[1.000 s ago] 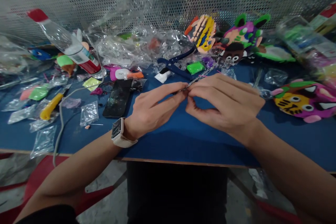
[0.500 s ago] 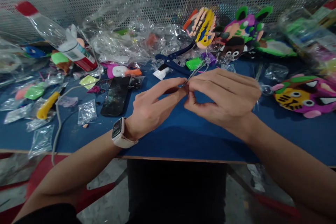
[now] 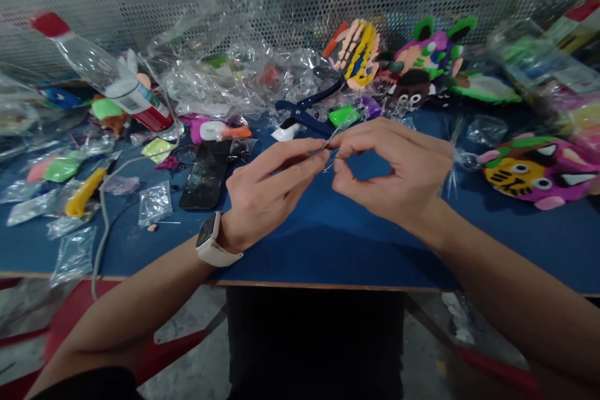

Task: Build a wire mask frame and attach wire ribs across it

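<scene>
Above the blue surface [image 3: 300, 262], the left hand [image 3: 262, 190] pinched a thin silvery wire [image 3: 341, 127] at its fingertips. Just beside it, the right hand [image 3: 415, 165] curled into a ring, thumb and forefinger close; whether a strand lay between them, I could not tell. The wire ran from between the hands toward the green packet [image 3: 342, 116], right of the pliers [image 3: 304, 114]. A loose pinch might have let strands slip or splay, and stray ends might have pricked a finger.

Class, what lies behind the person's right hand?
Beyond the right hand, a purple lump and a brown figure show. The hand covers part of the blue tabletop; anything there is hidden.
</scene>
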A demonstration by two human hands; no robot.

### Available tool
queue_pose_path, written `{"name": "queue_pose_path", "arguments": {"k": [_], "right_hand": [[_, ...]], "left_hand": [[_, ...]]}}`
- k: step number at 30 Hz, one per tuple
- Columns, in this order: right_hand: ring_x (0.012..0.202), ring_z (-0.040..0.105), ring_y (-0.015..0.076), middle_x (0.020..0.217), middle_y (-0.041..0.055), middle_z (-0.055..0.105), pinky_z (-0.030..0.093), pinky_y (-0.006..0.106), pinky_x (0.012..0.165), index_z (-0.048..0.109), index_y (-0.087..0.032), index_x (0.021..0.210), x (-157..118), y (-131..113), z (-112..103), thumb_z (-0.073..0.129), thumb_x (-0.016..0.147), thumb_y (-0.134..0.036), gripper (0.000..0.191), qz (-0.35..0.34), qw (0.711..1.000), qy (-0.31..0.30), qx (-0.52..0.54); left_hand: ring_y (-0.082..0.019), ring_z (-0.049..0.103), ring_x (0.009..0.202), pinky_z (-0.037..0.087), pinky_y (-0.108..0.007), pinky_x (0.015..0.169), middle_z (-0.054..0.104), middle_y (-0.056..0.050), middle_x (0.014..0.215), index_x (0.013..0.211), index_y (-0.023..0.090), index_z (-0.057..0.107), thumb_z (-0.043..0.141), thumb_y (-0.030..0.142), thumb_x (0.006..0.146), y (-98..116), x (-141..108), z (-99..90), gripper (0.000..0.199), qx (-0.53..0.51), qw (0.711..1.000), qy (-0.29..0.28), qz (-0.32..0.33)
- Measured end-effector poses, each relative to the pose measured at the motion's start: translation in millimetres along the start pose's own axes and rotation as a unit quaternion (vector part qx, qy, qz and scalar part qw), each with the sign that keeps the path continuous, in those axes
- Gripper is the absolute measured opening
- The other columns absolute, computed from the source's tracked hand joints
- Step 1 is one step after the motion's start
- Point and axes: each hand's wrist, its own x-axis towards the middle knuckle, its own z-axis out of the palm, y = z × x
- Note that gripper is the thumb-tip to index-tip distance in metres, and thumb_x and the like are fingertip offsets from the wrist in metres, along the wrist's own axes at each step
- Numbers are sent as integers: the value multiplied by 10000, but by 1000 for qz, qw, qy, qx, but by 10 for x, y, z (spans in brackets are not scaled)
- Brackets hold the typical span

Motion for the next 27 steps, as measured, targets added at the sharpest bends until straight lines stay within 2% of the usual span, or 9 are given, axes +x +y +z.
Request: {"name": "queue_pose_path", "arguments": {"k": [6,14,18,23,27], "right_hand": [[821,797,247,891,-14,820,656,410,765,722,-317,863,-2,-1,12,719,835,-119,200,17,1000,-12,0],[810,792,226,891,-13,821,648,380,764,731,-302,884,3,-16,-9,708,864,-115,190,-12,999,-18,-28],[787,778,222,871,-5,816,636,374,735,726,-302,874,-24,-14,8,712,884,-128,175,-22,998,-18,-50],[770,758,237,856,14,806,628,404,717,709,-308,838,-70,-5,68,700,914,-198,134,-1,996,-14,-86],[779,744,238,862,20,800,616,412,732,694,-304,833,-73,-6,88,695,912,-213,120,6,996,-14,-93]], "left_hand": [[-178,797,1025,696,-274,923,798,-42,1197,1178,248,812,700,177,1024,1,3,-17,203,5,1000,-16,11],[-167,795,1038,684,-235,914,800,-55,1231,1183,230,802,648,191,1057,81,24,-66,203,44,998,-45,13],[-159,797,1003,677,-226,899,798,-38,1235,1202,262,798,636,205,1064,84,-14,-33,221,44,998,-41,5],[-171,799,1024,683,-243,904,798,-35,1219,1249,273,781,634,218,1065,88,-50,7,243,29,999,-41,-11],[-183,796,1065,680,-265,934,771,-39,1289,1330,308,752,668,236,1052,64,-82,23,300,-7,998,-49,-29]]}}
